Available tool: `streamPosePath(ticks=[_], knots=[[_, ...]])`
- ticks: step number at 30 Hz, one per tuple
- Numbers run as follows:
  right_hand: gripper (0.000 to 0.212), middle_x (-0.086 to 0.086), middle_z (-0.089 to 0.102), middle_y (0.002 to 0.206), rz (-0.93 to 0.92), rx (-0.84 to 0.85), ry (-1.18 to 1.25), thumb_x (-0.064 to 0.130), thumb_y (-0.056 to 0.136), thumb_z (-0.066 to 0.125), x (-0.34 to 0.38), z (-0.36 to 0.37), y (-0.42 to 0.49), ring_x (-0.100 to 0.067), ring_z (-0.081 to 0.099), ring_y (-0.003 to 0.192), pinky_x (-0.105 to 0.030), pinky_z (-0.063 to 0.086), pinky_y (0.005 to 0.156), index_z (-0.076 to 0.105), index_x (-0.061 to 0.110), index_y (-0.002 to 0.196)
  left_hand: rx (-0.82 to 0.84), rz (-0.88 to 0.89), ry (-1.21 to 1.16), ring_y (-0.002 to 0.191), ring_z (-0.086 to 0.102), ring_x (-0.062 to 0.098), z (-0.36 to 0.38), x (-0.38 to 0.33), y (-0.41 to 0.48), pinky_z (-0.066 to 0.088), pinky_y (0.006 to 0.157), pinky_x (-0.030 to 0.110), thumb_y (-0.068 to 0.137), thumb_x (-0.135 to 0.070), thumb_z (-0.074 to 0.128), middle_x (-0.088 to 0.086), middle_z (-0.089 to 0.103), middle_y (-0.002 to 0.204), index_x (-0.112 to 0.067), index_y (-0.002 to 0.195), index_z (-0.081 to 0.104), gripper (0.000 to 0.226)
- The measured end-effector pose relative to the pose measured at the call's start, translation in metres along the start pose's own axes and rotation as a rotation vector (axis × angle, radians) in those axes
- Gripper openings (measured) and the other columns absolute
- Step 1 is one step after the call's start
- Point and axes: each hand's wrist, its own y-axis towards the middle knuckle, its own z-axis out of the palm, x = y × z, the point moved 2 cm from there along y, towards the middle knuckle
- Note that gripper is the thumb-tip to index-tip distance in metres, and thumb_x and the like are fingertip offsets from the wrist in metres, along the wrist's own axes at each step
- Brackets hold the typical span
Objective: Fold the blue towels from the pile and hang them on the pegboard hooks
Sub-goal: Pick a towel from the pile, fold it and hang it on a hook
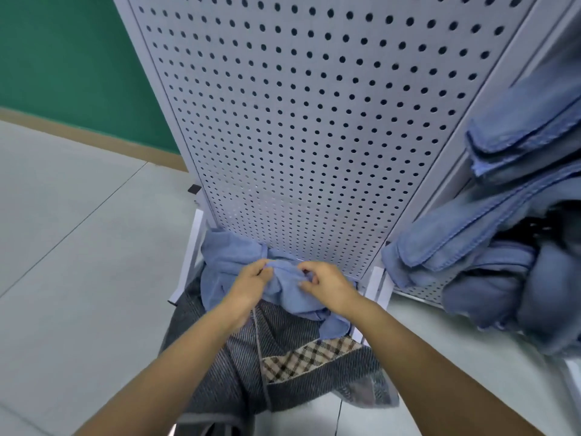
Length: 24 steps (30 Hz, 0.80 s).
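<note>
Blue towel (284,289): crumpled, lower centre of frame, at the foot of the pegboard (314,121).
Left hand (250,289), right hand (330,286): fingers (309,273) curled, pinching the towel's bunched top from either side.
Under it: grey striped cloth (292,382) with a plaid band.
Right edge: folded blue towels (518,130), hanging.
Upper left: green wall (63,51).

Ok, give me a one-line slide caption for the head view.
The left hand and right hand grip a crumpled blue towel below the white pegboard; folded towels hang at right.
</note>
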Motion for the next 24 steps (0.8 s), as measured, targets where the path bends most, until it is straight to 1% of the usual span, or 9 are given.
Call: streamPosePath(ticks=[3, 5, 7, 10, 14, 16, 18, 20, 24], knots=[[0.007, 0.004, 0.046, 0.066, -0.041, -0.039, 0.029, 0.017, 0.087, 0.055, 0.041, -0.021, -0.012, -0.014, 0.044, 0.066, -0.037, 0.042, 0.063, 0.057, 0.024, 0.084, -0.018, 0.053, 0.030, 0.093, 0.061, 0.023, -0.025, -0.036, -0.025, 0.051, 0.077, 0.026, 0.102, -0.007, 0.037, 0.019, 0.065, 0.105, 0.003, 0.109, 0.060, 0.026], [0.004, 0.001, 0.045, 0.076, -0.055, -0.048, 0.018, 0.021, 0.084, 0.055, 0.072, -0.037, -0.025, -0.020, 0.047, 0.078, -0.036, 0.043, 0.068, 0.051, 0.023, 0.083, -0.033, 0.110, 0.086, 0.094, 0.062, 0.024, -0.039, -0.067, -0.045, 0.051, 0.082, 0.031, 0.102, -0.007, 0.038, 0.019, 0.066, 0.106, 0.002, 0.110, 0.060, 0.025], [0.008, 0.002, 0.046, 0.073, -0.084, -0.063, 0.060, 0.020, 0.085, 0.055, 0.100, -0.055, -0.044, -0.018, 0.045, 0.068, -0.032, 0.037, 0.062, 0.048, 0.020, 0.082, -0.016, 0.187, 0.110, 0.093, 0.062, 0.026, -0.046, -0.103, -0.069, 0.049, 0.086, 0.039, 0.101, -0.005, 0.039, 0.020, 0.067, 0.103, -0.003, 0.101, 0.062, 0.023], [0.016, 0.007, 0.046, 0.064, -0.175, -0.132, 0.144, 0.019, 0.089, 0.057, 0.140, -0.092, -0.081, -0.006, 0.038, 0.055, -0.025, 0.033, 0.055, 0.047, 0.025, 0.078, -0.016, 0.250, 0.096, 0.086, 0.059, 0.023, -0.050, -0.160, -0.109, 0.048, 0.077, 0.035, 0.101, -0.006, 0.040, 0.015, 0.068, 0.096, -0.008, 0.094, 0.065, 0.025], [0.015, -0.007, 0.048, 0.070, -0.207, -0.273, 0.215, 0.013, 0.094, 0.052, 0.191, -0.159, -0.141, -0.012, 0.037, 0.059, -0.028, 0.031, 0.056, 0.058, 0.000, 0.092, 0.023, 0.341, -0.025, 0.081, 0.057, 0.017, -0.036, -0.234, -0.172, 0.046, 0.073, 0.029, 0.100, -0.013, 0.047, 0.006, 0.066, 0.092, -0.014, 0.098, 0.065, 0.018], [0.016, -0.007, 0.044, 0.069, -0.236, -0.367, 0.274, 0.011, 0.096, 0.049, 0.218, -0.195, -0.181, -0.012, 0.034, 0.059, -0.026, 0.027, 0.053, 0.057, -0.001, 0.092, 0.053, 0.385, -0.127, 0.078, 0.056, 0.014, -0.026, -0.264, -0.206, 0.048, 0.073, 0.026, 0.097, -0.018, 0.053, 0.002, 0.063, 0.089, -0.014, 0.107, 0.062, 0.014], [0.018, -0.003, 0.039, 0.065, -0.269, -0.473, 0.334, 0.011, 0.096, 0.048, 0.239, -0.227, -0.222, -0.012, 0.033, 0.058, -0.027, 0.026, 0.053, 0.052, 0.003, 0.080, 0.091, 0.432, -0.129, 0.080, 0.056, 0.010, -0.012, -0.283, -0.240, 0.048, 0.079, 0.026, 0.092, -0.028, 0.060, -0.001, 0.061, 0.091, -0.017, 0.114, 0.059, 0.024], [0.020, -0.003, 0.041, 0.064, -0.278, -0.570, 0.394, 0.012, 0.097, 0.049, 0.255, -0.253, -0.259, -0.012, 0.037, 0.055, -0.027, 0.033, 0.053, 0.050, 0.005, 0.078, 0.152, 0.460, -0.065, 0.095, 0.058, 0.010, 0.007, -0.291, -0.268, 0.045, 0.090, 0.032, 0.085, -0.039, 0.065, -0.003, 0.063, 0.106, -0.024, 0.117, 0.056, 0.036], [0.018, -0.007, 0.047, 0.063, -0.260, -0.599, 0.689, 0.012, 0.096, 0.051, 0.278, -0.286, -0.325, -0.014, 0.048, 0.054, -0.024, 0.050, 0.052, 0.049, 0.011, 0.079, 0.277, 0.443, 0.082, 0.109, 0.056, 0.006, 0.063, -0.280, -0.316, 0.046, 0.094, 0.027, 0.074, -0.043, 0.078, -0.010, 0.061, 0.117, -0.023, 0.123, 0.051, 0.059]])
